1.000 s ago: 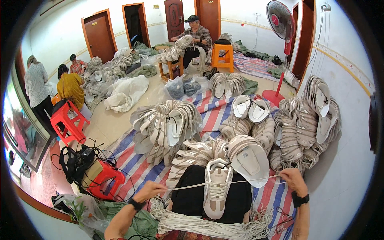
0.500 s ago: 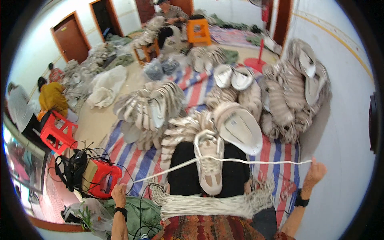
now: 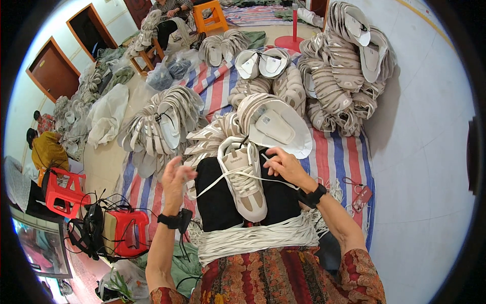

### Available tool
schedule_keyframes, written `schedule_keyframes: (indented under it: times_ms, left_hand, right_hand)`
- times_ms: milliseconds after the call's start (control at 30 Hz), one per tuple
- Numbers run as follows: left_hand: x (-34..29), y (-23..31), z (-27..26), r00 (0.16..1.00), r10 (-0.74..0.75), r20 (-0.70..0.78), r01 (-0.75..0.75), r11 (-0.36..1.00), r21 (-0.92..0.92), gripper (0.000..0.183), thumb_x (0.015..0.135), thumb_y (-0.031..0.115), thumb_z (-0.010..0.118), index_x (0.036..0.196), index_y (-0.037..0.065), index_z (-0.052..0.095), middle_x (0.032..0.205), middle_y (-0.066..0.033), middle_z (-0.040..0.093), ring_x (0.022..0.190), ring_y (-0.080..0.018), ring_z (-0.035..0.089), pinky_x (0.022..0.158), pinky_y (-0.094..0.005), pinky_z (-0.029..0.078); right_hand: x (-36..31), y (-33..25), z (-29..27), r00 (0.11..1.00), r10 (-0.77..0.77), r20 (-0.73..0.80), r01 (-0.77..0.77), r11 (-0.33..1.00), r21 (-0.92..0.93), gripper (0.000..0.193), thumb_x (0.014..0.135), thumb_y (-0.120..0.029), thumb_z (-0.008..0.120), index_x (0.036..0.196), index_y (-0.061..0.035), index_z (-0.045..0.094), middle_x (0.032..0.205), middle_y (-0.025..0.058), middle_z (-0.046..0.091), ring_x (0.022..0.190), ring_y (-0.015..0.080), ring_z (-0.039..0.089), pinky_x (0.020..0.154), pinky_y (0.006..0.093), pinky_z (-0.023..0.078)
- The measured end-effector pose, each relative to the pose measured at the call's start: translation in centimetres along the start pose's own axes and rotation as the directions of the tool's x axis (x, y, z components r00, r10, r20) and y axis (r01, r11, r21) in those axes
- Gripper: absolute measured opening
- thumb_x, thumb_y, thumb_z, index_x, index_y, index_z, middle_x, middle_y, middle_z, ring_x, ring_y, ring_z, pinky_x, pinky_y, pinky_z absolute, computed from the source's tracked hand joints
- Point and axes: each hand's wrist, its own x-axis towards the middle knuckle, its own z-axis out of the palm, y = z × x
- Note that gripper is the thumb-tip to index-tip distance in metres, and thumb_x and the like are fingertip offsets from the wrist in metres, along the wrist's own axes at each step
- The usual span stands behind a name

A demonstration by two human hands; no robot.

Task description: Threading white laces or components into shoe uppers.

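Observation:
A beige-and-white lace-up sneaker [image 3: 245, 177] rests across my lap on black trousers, toe toward me. Its flat white shoelace [image 3: 210, 186] crosses the tongue and hangs slack to both sides. Left of the shoe, my left hand [image 3: 176, 180] is raised with fingers apart, a bend of the lace beside it. Close to the shoe's right side, my right hand [image 3: 284, 166] has its fingers curled; a short white lace end seems pinched at its fingertips. A bundle of loose white laces [image 3: 258, 235] lies across my lap, nearest my body.
Nested shoe uppers stand in piles [image 3: 336, 66] ahead and to the right, on a striped sheet [image 3: 324, 152]. Another pile [image 3: 162, 121] is at the left. Red stools [image 3: 63, 192], cables and a plastic bag are on the left. People sit farther back; a wall [image 3: 425, 152] borders the right.
Both hands have come inward from wide apart to beside the shoe. The shoelace, stretched straight before, now hangs slack. The view has shifted, showing the shoe slightly farther left.

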Motion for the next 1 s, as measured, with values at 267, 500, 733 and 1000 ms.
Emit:
schedule_keyframes:
  times_ms: [267,500,733,1000]
  left_hand:
    - [1.1,1.4,8.6,0.917,-0.182,0.355,0.166,0.983,0.075,0.017,0.088,0.011,0.048,0.093,-0.004,0.055,0.084,-0.0095,0.060,0.072,-0.0150,0.061,0.052,-0.0217,0.048]
    - [1.2,-0.7,11.9,0.928,-0.151,0.342,0.051,0.957,0.285,0.014,0.086,0.009,0.049,0.089,-0.001,0.058,0.081,-0.0044,0.060,0.074,-0.0094,0.060,0.051,-0.0199,0.048]
    - [0.9,-1.1,12.3,0.934,-0.120,0.335,0.040,0.971,0.234,0.013,0.084,0.007,0.052,0.086,-0.003,0.060,0.075,-0.0049,0.061,0.067,-0.0091,0.060,0.049,-0.0198,0.048]
    - [-0.6,-3.2,5.4,0.992,-0.110,-0.057,0.111,0.994,0.018,0.014,0.083,0.006,0.053,0.092,-0.003,0.059,0.075,-0.0077,0.061,0.063,-0.0123,0.061,0.049,-0.0224,0.051]
  right_hand:
    - [2.7,0.7,2.0,0.996,0.077,0.044,-0.072,0.991,-0.117,0.018,0.077,-0.015,0.055,0.074,0.0009,0.060,0.058,0.0055,0.058,0.054,0.0125,0.056,0.052,0.0274,0.043]
    - [2.7,1.0,2.5,0.995,0.096,0.026,-0.093,0.992,-0.080,0.018,0.077,-0.018,0.056,0.074,-0.0009,0.060,0.058,0.0069,0.058,0.053,0.0161,0.055,0.053,0.0291,0.042]
    - [3.0,0.0,2.9,0.973,-0.226,0.037,0.221,0.878,-0.425,0.019,0.077,-0.020,0.056,0.072,-0.0018,0.059,0.060,0.0104,0.058,0.053,0.0240,0.056,0.052,0.0331,0.043]
    - [4.1,-3.7,4.7,0.848,-0.529,0.032,0.493,0.765,-0.415,0.012,0.073,-0.012,0.061,0.079,-0.0025,0.057,0.081,0.0109,0.056,0.081,0.0281,0.051,0.071,0.0348,0.042]
